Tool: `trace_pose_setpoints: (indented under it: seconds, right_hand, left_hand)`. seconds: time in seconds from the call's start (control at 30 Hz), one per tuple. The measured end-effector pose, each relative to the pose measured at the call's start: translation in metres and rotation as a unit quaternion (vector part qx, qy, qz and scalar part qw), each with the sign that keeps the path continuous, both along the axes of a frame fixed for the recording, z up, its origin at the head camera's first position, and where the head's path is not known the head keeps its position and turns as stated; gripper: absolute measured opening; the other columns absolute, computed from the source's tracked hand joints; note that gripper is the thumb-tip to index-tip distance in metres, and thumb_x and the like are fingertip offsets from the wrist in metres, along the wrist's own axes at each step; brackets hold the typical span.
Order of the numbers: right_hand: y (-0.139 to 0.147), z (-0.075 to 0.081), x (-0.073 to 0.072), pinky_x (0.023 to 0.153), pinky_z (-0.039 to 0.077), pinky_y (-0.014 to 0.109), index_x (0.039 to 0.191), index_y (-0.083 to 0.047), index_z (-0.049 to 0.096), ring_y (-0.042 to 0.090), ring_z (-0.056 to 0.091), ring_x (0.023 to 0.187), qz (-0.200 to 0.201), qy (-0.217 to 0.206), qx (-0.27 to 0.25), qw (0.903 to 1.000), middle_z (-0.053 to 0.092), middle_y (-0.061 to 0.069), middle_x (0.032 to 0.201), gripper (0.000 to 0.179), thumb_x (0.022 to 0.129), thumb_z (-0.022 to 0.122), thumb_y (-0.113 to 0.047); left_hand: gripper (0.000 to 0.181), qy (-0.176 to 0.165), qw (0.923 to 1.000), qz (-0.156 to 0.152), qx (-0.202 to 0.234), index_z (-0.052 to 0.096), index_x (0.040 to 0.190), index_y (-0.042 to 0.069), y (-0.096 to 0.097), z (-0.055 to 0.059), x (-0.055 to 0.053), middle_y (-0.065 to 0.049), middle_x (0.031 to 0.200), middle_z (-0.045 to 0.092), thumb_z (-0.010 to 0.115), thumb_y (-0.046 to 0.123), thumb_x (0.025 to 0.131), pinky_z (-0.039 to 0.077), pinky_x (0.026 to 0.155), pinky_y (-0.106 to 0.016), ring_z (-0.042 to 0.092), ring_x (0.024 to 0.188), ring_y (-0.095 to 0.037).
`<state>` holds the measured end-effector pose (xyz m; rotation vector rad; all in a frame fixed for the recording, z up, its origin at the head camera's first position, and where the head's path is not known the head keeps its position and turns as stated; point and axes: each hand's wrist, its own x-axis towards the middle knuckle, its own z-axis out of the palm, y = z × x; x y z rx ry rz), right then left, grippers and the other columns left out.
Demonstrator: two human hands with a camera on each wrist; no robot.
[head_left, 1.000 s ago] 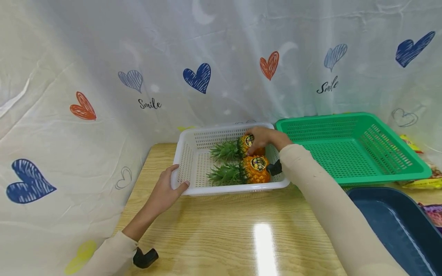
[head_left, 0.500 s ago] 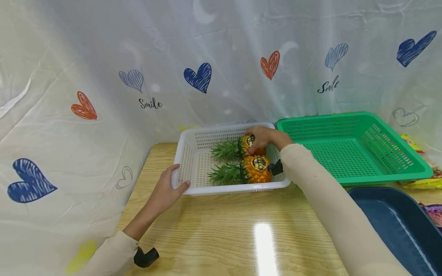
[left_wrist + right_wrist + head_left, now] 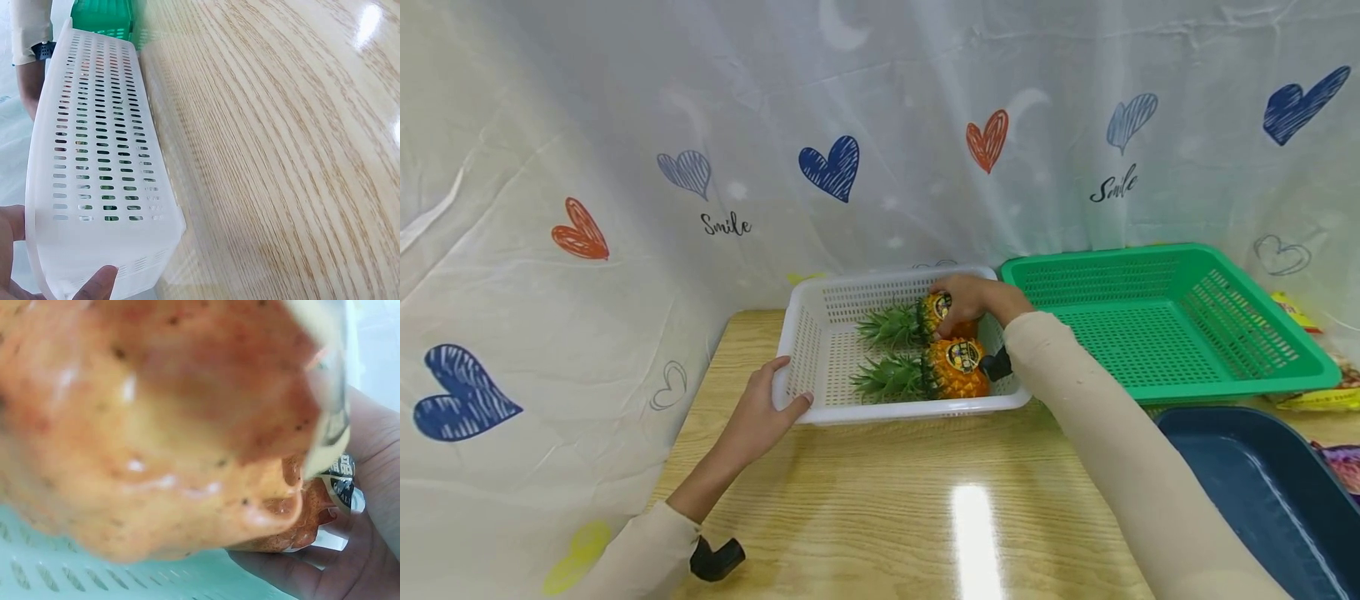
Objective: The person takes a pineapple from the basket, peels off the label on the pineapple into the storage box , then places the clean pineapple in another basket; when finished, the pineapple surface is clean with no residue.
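Observation:
Two orange pineapples with green leaf crowns and round dark labels lie side by side in a white slotted basket (image 3: pixel 880 412), crowns to the left. My right hand (image 3: pixel 973 302) grips the far pineapple (image 3: pixel 933 312) from above, covering part of its body. The near pineapple (image 3: pixel 953 382) lies just in front; in the right wrist view its blurred orange body (image 3: pixel 144 456) fills most of the picture, with the held one behind. My left hand (image 3: pixel 762 417) grips the basket's left end, its thumb (image 3: pixel 100 284) against the outer wall in the left wrist view.
A green slotted basket (image 3: pixel 1138 333) stands directly right of the white one. In front of it lies a dark blue tray (image 3: pixel 1255 492). Colourful packets (image 3: pixel 1322 400) sit at the far right. A patterned curtain (image 3: pixel 895 150) hangs behind the wooden table (image 3: pixel 865 500).

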<state>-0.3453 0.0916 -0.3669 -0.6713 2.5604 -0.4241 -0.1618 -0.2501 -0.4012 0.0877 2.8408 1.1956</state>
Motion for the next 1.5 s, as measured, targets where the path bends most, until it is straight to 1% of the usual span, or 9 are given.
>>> trace_pose_setpoints:
  seconds: [0.17,0.3,0.4,0.57,0.77,0.93,1.2,1.5]
  right_hand:
    - [-0.001,-0.001,-0.001,0.103,0.044,0.051,0.156,-0.010,0.035,0.040,0.035,0.144,-0.003,-0.004,0.007,1.0000,0.029,0.018,0.162,0.086,0.086,0.078,-0.032]
    - [-0.002,-0.002,-0.002,0.095,0.046,0.047,0.156,-0.006,0.034,0.037,0.042,0.139,-0.009,-0.006,0.006,0.9999,0.033,0.019,0.160,0.086,0.086,0.078,-0.030]
    - [-0.001,-0.001,-0.003,0.097,0.046,0.046,0.156,-0.005,0.033,0.037,0.044,0.137,-0.010,-0.007,0.008,0.9999,0.035,0.019,0.159,0.087,0.086,0.078,-0.030]
    - [0.001,-0.002,-0.003,0.102,0.045,0.051,0.155,-0.004,0.034,0.040,0.041,0.140,-0.001,-0.002,0.011,0.9999,0.034,0.021,0.159,0.086,0.086,0.077,-0.032]
    - [0.004,-0.002,-0.004,0.107,0.042,0.055,0.154,-0.003,0.036,0.042,0.037,0.142,0.005,-0.001,0.000,1.0000,0.032,0.022,0.159,0.085,0.086,0.078,-0.033]
    - [0.005,-0.002,-0.004,0.108,0.042,0.056,0.154,-0.005,0.037,0.042,0.037,0.142,0.002,-0.001,-0.006,1.0000,0.032,0.021,0.160,0.083,0.087,0.077,-0.033]
    - [0.008,0.006,-0.003,0.107,0.042,0.057,0.154,-0.008,0.038,0.042,0.040,0.140,-0.008,0.009,-0.002,0.9999,0.036,0.021,0.157,0.086,0.084,0.079,-0.038]
    - [0.012,0.008,-0.002,0.106,0.042,0.058,0.153,-0.007,0.039,0.044,0.039,0.140,0.005,0.019,-0.001,0.9998,0.036,0.023,0.157,0.085,0.085,0.078,-0.040]
  left_hand:
    - [0.075,0.003,1.0000,0.000,-0.001,0.025,0.155,0.001,0.000,0.000,0.001,-0.028,0.150,0.033,0.064,0.029,0.097,0.048,0.098,-0.053,0.055,0.123,-0.040]
    - [0.074,0.005,1.0000,-0.001,-0.001,0.026,0.155,0.000,0.000,0.002,0.001,-0.029,0.150,0.033,0.063,0.030,0.098,0.048,0.098,-0.053,0.055,0.123,-0.040]
    - [0.075,0.004,1.0000,0.000,0.001,0.026,0.155,0.001,0.000,0.002,0.001,-0.028,0.150,0.033,0.063,0.031,0.098,0.049,0.097,-0.053,0.055,0.123,-0.040]
    - [0.075,0.000,1.0000,0.001,0.004,0.025,0.156,0.004,-0.001,-0.001,0.000,-0.026,0.149,0.034,0.063,0.033,0.098,0.051,0.095,-0.052,0.057,0.121,-0.039]
    - [0.075,-0.004,1.0000,-0.001,0.006,0.024,0.157,0.005,-0.001,-0.003,-0.002,-0.026,0.151,0.032,0.062,0.033,0.099,0.050,0.096,-0.052,0.056,0.122,-0.039]
    - [0.075,-0.006,1.0000,0.003,0.006,0.024,0.157,0.005,-0.001,-0.002,-0.002,-0.026,0.151,0.033,0.063,0.031,0.098,0.050,0.096,-0.052,0.056,0.123,-0.039]
    - [0.075,-0.004,1.0000,0.001,0.005,0.024,0.157,0.004,0.000,0.000,-0.001,-0.026,0.151,0.032,0.062,0.031,0.099,0.049,0.097,-0.053,0.055,0.124,-0.039]
    - [0.075,-0.006,1.0000,0.000,0.006,0.024,0.156,0.003,0.001,0.001,0.000,-0.026,0.149,0.034,0.063,0.031,0.098,0.050,0.096,-0.052,0.056,0.121,-0.039]
